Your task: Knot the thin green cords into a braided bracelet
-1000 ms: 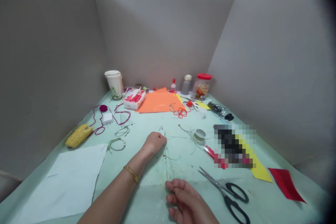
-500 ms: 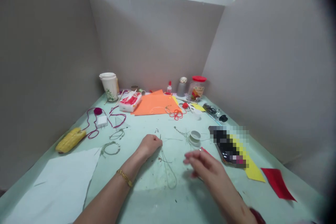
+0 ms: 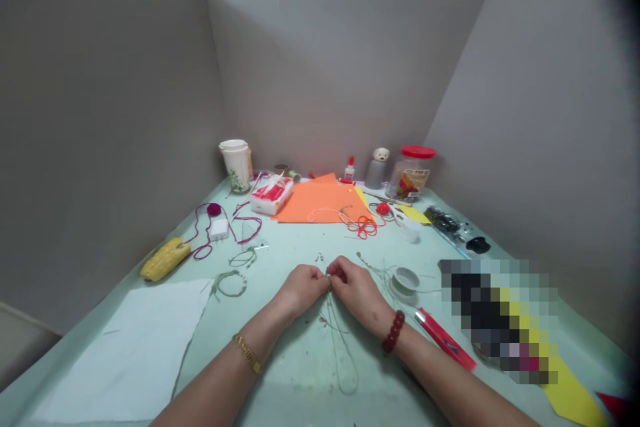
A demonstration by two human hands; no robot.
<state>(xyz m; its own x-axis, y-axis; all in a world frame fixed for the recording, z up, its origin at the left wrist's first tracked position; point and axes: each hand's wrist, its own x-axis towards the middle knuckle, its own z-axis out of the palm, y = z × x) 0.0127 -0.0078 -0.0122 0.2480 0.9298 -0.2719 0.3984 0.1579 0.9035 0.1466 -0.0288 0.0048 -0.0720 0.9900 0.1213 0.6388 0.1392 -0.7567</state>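
My left hand point(image 3: 306, 288) and my right hand point(image 3: 351, 285) meet at the middle of the table, fingertips pinched together on thin green cord point(image 3: 341, 353). The cord's loop hangs down from the fingers and lies on the table toward me. A gold watch is on my left wrist and a dark red bead bracelet point(image 3: 393, 331) on my right. Right of my right hand sits a spool of green cord point(image 3: 405, 281), with loose green strands beside it. Two coiled green cord pieces, one a knotted bracelet point(image 3: 230, 283), lie left of my left hand.
White paper point(image 3: 135, 340) lies at the left, below a yellow corn-shaped object point(image 3: 166, 260). Orange sheets point(image 3: 320, 200), a tissue pack point(image 3: 271, 193) and a lidded jar point(image 3: 411, 175) stand farther back. A red cutter point(image 3: 447, 340) lies right of my right forearm.
My right hand has moved left and in, from apart with loose fingers to a pinch on the cord beside my left hand. The view has shifted, and the red cutter shows more fully.
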